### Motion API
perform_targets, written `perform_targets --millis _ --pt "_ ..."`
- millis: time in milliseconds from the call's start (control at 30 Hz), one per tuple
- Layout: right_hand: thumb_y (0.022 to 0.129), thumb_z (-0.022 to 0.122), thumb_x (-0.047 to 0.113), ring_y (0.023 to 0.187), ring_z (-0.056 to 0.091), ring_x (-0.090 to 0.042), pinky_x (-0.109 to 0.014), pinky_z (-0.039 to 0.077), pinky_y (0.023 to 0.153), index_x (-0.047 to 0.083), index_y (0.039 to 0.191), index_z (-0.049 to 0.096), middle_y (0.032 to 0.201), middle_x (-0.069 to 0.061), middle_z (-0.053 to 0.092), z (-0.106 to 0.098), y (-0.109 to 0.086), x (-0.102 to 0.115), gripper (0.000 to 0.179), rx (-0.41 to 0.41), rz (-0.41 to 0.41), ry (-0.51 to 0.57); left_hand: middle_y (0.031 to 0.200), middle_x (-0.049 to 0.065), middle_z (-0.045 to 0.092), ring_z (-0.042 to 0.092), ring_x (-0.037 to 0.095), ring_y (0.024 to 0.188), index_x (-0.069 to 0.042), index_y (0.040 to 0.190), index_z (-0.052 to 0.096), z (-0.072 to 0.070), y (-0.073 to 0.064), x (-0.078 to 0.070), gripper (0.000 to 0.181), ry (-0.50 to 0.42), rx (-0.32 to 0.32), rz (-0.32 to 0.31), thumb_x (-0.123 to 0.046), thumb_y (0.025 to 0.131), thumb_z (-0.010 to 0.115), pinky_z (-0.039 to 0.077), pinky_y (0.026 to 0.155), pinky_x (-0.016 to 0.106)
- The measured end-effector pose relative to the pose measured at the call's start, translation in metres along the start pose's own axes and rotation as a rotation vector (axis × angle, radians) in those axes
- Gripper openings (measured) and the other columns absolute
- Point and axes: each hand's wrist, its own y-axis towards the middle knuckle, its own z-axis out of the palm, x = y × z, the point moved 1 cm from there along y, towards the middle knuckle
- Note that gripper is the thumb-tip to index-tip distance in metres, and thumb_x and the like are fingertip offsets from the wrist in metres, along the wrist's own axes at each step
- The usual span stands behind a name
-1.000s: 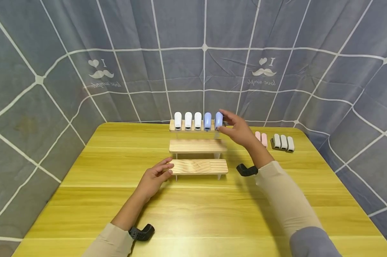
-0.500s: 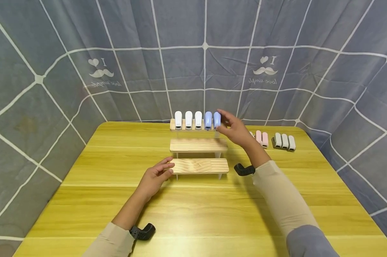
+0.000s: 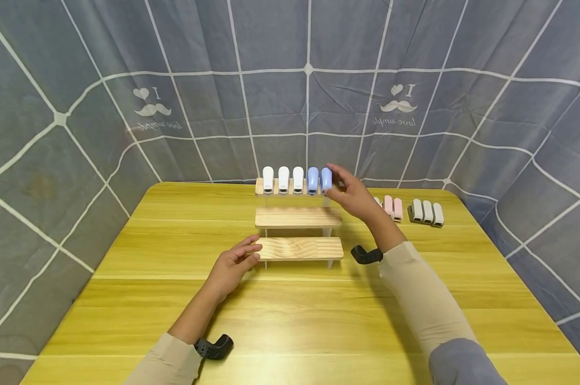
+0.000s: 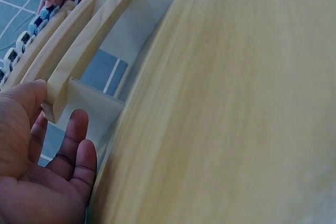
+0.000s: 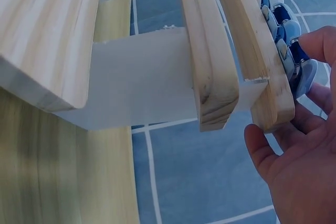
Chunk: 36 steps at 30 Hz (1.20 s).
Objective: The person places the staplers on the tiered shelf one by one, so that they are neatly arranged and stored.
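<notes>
A three-tier wooden display stand (image 3: 298,217) with pale side supports stands on the table. Three white staplers (image 3: 283,180) and two blue ones line its top tier, side by side. With finger and thumb, my right hand (image 3: 354,197) holds the rightmost blue stapler (image 3: 326,179) at the tier's right end; in the right wrist view its fingers also lie around the end of the top board (image 5: 275,111). My left hand (image 3: 229,270) grips the left end of the lowest board (image 3: 299,248), thumb against the wood in the left wrist view (image 4: 50,114).
Right of the stand, two pink staplers (image 3: 393,207) lie on the table (image 3: 290,321), with a white item partly hidden behind my right hand. Farther right sits a row of three whitish-grey staplers (image 3: 427,212). A grey gridded curtain (image 3: 270,107) surrounds the table's back and sides.
The rightmost blue stapler has shifted slightly left with my right hand, nearer to the other blue one. My left hand has stayed on the stand.
</notes>
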Motion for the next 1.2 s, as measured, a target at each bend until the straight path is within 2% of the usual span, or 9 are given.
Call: perform_targets --millis 167,433,667,1000,1200 --pt "0.099 0.056 0.003 0.14 0.034 -0.038 -0.051 0.032 0.111 -0.005 0.153 0.028 0.152 -0.026 0.035 -0.009 -0.006 -0.007 0.061 -0.054 0.021 0.014 0.151 0.003 0.046 0.046 0.026 0.135 0.0 0.128 0.066 0.002 0.002 0.002 0.037 0.011 -0.003 0.019 -0.022 0.099 0.065 0.048 0.095 0.021" --pt "0.103 0.055 0.015 0.142 0.033 -0.033 -0.055 0.029 0.112 0.006 0.154 0.034 0.154 -0.017 0.037 -0.041 -0.02 -0.067 0.056 -0.182 0.096 -0.024 0.15 -0.001 0.047 0.047 0.023 0.135 -0.003 0.128 0.066 0.001 0.001 0.002 0.036 0.018 -0.012 0.014 -0.023 0.099 0.065 0.048 0.092 0.02" --pt "0.104 0.056 0.028 0.142 0.032 -0.033 -0.055 0.028 0.112 0.008 0.153 0.037 0.153 -0.016 0.039 -0.068 -0.044 -0.096 0.056 -0.2 0.169 -0.078 0.151 -0.002 0.046 0.047 0.023 0.134 -0.003 0.129 0.066 0.0 0.0 0.002 0.036 0.012 -0.007 0.01 -0.023 0.099 0.065 0.049 0.092 0.022" --pt "0.104 0.055 0.025 0.142 0.029 -0.04 -0.06 0.026 0.111 0.003 0.155 0.031 0.155 -0.022 0.033 -0.1 -0.068 -0.127 0.06 -0.215 0.277 -0.142 0.151 -0.002 0.045 0.047 0.023 0.134 -0.003 0.129 0.066 0.0 0.001 0.003 0.037 -0.001 0.003 0.004 -0.024 0.099 0.065 0.049 0.092 0.022" --pt "0.104 0.055 0.024 0.142 0.027 -0.044 -0.062 0.029 0.109 0.0 0.153 0.032 0.154 -0.026 0.032 -0.111 -0.076 -0.141 0.06 -0.226 0.289 -0.202 0.151 -0.003 0.045 0.046 0.023 0.135 -0.003 0.129 0.066 0.0 0.001 0.002 0.037 0.006 0.005 0.001 -0.024 0.099 0.065 0.048 0.094 0.022"
